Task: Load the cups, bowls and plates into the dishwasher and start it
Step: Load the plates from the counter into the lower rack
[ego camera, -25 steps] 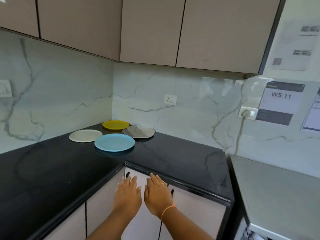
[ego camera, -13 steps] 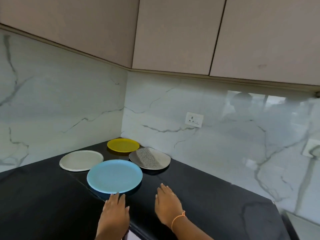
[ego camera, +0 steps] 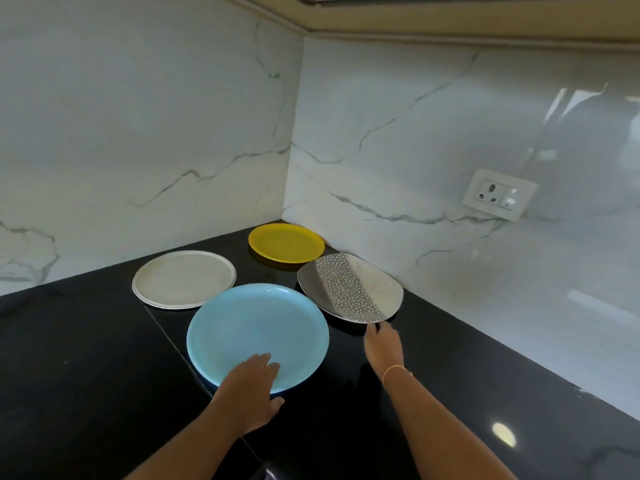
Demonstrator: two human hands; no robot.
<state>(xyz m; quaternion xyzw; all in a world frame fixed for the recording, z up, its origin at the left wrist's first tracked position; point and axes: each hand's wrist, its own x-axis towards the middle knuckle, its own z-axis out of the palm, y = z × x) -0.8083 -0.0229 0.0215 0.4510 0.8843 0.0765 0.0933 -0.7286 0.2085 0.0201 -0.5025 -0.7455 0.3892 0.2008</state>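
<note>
Black stone counter (ego camera: 86, 375), corner where two marble walls (ego camera: 138, 116) meet; wall socket (ego camera: 498, 195) at right of frame. Four plates lie flat in the corner, centre frame: yellow plate (ego camera: 285, 242) furthest back, cream plate (ego camera: 183, 278) to its left, patterned oval plate (ego camera: 349, 289) to its right, blue plate (ego camera: 256, 327) nearest you. No cups, bowls or dishwasher in view.

Your left hand (ego camera: 251, 389) lies on the near rim of the blue plate, fingers flat on top, thumb outside the edge. Released, no pinch yet. Likely reason: a flat plate gives nothing to grab, so you cover the rim before tipping it up.

Your right hand (ego camera: 382, 346), thin bracelet (ego camera: 396, 370) on the wrist, points at the near edge of the patterned oval plate, fingertips at its rim. Cannot tell whether it has hold or only touches.

Judgement: step is plate pick-up, one per hand; loading not begun. Glossy stone may let plates slide when you push on a rim
</note>
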